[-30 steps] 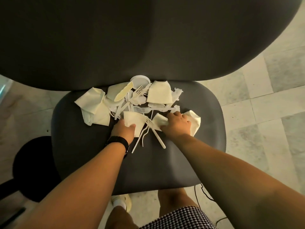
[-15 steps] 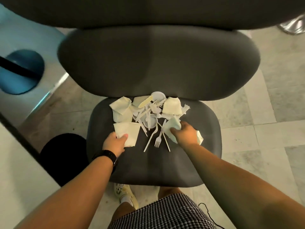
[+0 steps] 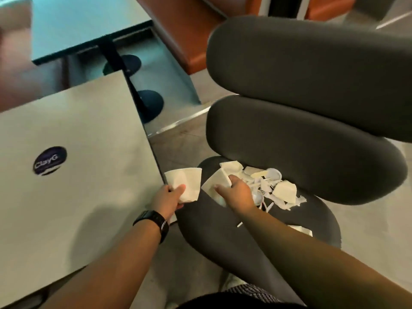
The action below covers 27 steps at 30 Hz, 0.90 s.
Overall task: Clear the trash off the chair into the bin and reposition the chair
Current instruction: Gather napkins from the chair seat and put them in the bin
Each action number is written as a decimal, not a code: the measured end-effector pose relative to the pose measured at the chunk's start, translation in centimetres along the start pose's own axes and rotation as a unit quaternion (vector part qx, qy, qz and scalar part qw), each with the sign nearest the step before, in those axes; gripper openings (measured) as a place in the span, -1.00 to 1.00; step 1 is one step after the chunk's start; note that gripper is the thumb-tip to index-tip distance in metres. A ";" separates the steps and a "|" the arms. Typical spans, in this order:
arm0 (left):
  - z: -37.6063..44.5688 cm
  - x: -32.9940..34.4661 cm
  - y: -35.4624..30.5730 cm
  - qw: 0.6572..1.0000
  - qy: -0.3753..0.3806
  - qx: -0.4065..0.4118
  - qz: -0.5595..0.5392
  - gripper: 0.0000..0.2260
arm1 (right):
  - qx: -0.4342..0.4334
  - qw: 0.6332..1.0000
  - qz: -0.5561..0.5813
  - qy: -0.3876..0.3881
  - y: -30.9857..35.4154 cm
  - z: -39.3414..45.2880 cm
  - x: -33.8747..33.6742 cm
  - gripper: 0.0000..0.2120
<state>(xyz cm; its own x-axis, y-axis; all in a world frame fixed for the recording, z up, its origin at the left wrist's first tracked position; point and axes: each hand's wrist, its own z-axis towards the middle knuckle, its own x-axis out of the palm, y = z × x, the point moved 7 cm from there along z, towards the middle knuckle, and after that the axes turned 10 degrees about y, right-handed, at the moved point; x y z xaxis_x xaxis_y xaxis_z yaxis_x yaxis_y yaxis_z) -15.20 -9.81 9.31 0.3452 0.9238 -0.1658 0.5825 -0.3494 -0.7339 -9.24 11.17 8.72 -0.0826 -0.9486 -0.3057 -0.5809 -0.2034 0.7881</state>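
A dark grey padded chair (image 3: pixel 312 221) stands at the right, its seat strewn with trash (image 3: pixel 269 186): crumpled white napkins, plastic forks and a small cup. My left hand (image 3: pixel 168 198), with a black watch on the wrist, grips a folded white napkin (image 3: pixel 186 186) lifted off the seat's left edge, next to the table corner. My right hand (image 3: pixel 236 192) pinches another white napkin (image 3: pixel 217 186) at the left of the pile. One more napkin (image 3: pixel 301 229) lies partly hidden behind my right forearm. No bin is in view.
A light grey table (image 3: pixel 73 170) with a round dark sticker (image 3: pixel 50 160) stands close on the left, touching the chair's side. Behind it are a teal table (image 3: pixel 84 25), black pedestal bases (image 3: pixel 149 105) and an orange bench (image 3: pixel 185 36). Tiled floor lies to the right.
The view has swung left and up, bringing the tables into sight. My left hand has lifted its napkin off the seat toward the left. My right hand has shifted to another napkin.
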 end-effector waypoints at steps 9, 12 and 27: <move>-9.0 -20.2 5.9 0.981 -0.130 0.044 -0.137 -0.78 | -0.121 0.987 -0.042 0.094 10.4 -5.5 17.2 -0.76; -12.6 -27.0 10.0 0.971 -0.168 0.042 -0.162 -0.85 | -0.141 0.980 -0.054 0.129 12.6 -8.1 24.8 -0.87; -21.3 -49.6 25.6 0.910 -0.296 -0.016 -0.290 -0.82 | -0.191 0.921 -0.168 0.295 19.7 -15.6 53.8 -0.82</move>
<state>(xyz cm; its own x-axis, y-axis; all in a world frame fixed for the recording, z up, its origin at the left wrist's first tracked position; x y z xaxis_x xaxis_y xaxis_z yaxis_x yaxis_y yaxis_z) -1.75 -67.93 12.80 -0.4788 0.8734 -0.0893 0.5645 0.2284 -0.7932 -12.51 -47.69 16.13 0.5701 -0.7600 -0.3119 -0.1559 -0.4729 0.8672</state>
